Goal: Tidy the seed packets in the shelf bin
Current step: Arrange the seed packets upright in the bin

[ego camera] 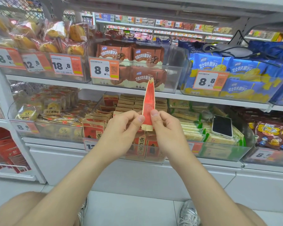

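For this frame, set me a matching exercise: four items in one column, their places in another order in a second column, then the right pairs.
Things
1. seed packet
2. phone
3. blue biscuit packs
4. brown biscuit packs

Places
A. upper shelf, middle clear bin
B. held upright, pinched between left hand and right hand
C. lying on the green-edged packs, lower shelf
D. upper shelf, right-side bin

Pairs: 1-B, 2-C, 3-D, 4-A
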`<state>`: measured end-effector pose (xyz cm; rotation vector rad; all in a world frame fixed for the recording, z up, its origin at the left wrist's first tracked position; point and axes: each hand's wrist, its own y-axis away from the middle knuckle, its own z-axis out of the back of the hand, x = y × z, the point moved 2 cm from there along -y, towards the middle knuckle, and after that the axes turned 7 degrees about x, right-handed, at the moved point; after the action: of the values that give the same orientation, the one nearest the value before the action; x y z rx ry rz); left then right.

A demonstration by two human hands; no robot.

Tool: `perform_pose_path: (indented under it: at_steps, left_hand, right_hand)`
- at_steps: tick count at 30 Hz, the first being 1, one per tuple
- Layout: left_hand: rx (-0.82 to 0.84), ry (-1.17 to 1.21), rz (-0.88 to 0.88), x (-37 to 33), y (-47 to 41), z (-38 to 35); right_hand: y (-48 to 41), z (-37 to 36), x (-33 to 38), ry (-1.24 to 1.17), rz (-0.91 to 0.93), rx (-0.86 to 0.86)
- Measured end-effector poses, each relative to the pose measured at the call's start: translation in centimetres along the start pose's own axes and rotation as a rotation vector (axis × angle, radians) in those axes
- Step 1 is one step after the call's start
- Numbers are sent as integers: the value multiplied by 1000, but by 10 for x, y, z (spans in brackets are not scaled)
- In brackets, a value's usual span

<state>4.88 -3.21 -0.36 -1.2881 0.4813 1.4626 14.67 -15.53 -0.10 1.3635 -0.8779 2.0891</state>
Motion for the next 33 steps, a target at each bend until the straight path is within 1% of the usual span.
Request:
perform_pose_path:
  at_steps: [3,4,6,7,9,11,13,15,18,21,26,28,30,33]
  left_hand:
    - [-45,187,55,-4,1,0]
    - [-37,260,71,-7,1,0]
    - [-3,369,92,-12,0,0]
    - [25,387,94,-13,1,-1]
    - [70,361,93,-14,3,-4]
    - [48,333,109,-13,3,-4]
    - [-13,329,134,-10,2,0]
    - [-52,357,163,-7,1,4]
    - [-83,356,185,-4,1,6]
    - [-125,385,210,-4,0,7]
    - [-115,398,237,-6,0,10]
    - [-105,424,254,-8,0,9]
    - [-108,423,272,-10,-1,7]
    - [-188,406,257,-12,-1,5]
  right_hand:
    - [2,5,1,-205,-84,25]
    - [2,6,1,-218,-99,20]
    - [3,7,1,-145,-86,-31]
    - [5,6,1,-79,-67,-62]
    - [6,4,2,95,2,-140]
    - [7,5,4,165,78,-172]
    - [6,8,5,40,62,-152]
    - [5,13,5,-119,-42,-103]
    - [3,18,3,-229,-138,8]
    - [2,22,2,-331,-164,41]
    - [3,22,2,-397,-142,40]
    - [3,23,2,-369,-142,51]
    - [4,22,3,-281,-147,77]
    - [6,18,3,-81,-158,179]
